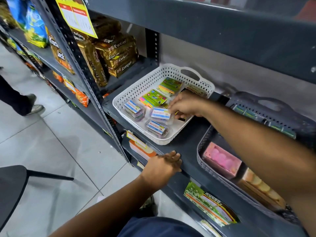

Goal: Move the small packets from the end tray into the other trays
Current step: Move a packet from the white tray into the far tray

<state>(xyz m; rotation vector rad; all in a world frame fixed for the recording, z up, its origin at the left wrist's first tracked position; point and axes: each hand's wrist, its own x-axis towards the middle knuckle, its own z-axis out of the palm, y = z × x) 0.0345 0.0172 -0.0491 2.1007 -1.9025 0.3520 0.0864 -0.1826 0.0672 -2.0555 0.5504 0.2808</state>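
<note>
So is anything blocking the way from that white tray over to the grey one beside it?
Nothing visible does. The right hand is at a small packet in the white tray; the shelf between it and the grey tray is bare. Only the tray walls need clearing.

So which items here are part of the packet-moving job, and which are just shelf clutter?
Job:
white tray
small packets
packet at the right hand's fingers
grey trays

Bystanders:
Krackjack biscuit packs
yellow notice
pink box
left hand, resting on the shelf edge

Head view, close, down onto shelf (184, 147)
</note>
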